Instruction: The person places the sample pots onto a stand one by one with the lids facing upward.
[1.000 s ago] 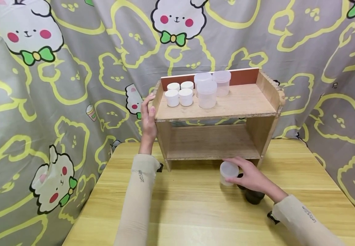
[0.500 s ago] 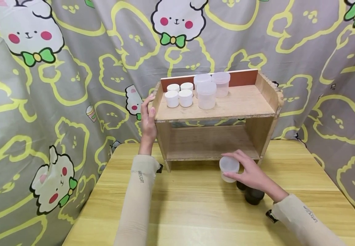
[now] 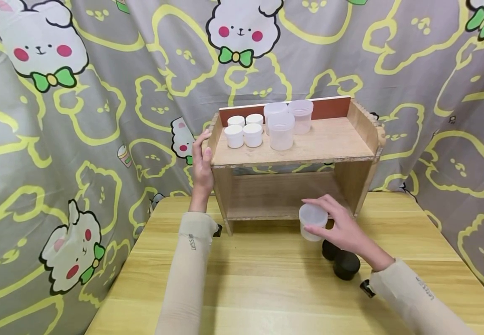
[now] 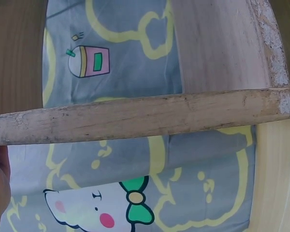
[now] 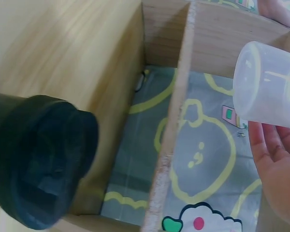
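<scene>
My left hand (image 3: 202,163) rests against the outer left side of a small wooden shelf (image 3: 338,146). In the left wrist view, one straight finger (image 4: 3,162) touches the side panel's edge (image 4: 135,118). My right hand (image 3: 342,228) pinches a translucent lidded plastic jar (image 3: 312,223) between thumb and fingers, held in front of the lower shelf board. The right wrist view shows the same jar (image 5: 266,84) above the fingers (image 5: 273,140). Below the right hand, two black jars (image 3: 346,265) stand on the table.
On the top board, several small white jars (image 3: 235,136) stand at the left, with three larger translucent jars (image 3: 281,132) beside them. The lower board (image 3: 284,195) lies beneath. A patterned curtain (image 3: 150,93) hangs behind the wooden table (image 3: 258,288).
My right hand has lifted the translucent jar off the table and raised it toward the shelf, uncovering more of the black jars. My left hand stays at the shelf's side.
</scene>
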Demonstrator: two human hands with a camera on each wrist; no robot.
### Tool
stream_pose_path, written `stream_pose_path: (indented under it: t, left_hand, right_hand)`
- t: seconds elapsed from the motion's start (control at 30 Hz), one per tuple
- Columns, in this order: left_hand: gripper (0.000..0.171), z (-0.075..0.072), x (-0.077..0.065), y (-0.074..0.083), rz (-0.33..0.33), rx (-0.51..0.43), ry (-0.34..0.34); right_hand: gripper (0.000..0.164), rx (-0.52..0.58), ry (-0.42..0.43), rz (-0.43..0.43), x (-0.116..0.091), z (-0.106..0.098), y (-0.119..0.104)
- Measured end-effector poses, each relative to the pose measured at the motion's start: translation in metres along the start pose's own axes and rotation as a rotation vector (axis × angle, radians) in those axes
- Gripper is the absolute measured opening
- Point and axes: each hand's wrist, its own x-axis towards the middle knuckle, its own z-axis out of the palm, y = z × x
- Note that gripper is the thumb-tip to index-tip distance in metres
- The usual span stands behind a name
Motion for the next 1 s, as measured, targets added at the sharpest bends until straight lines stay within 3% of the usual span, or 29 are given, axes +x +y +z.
stream_pose_path:
  t: [0.23, 0.53, 1.0]
  left_hand:
    - [0.046, 0.003, -0.001, 0.003, -0.012, 0.018, 0.01]
    - [0.043, 0.004, -0.002, 0.039, -0.007, -0.002, 0.002]
    - [0.043, 0.003, -0.001, 0.04, -0.002, -0.012, 0.003]
  right_hand:
    - [0.063, 0.012, 0.051, -0.022, 0.011, -0.011, -0.011]
    - [0.063, -0.002, 0.088, -0.039, 0.026, -0.017, -0.02]
    - [0.064, -0.006, 0.151, -0.116, 0.059, -0.039, -0.046]
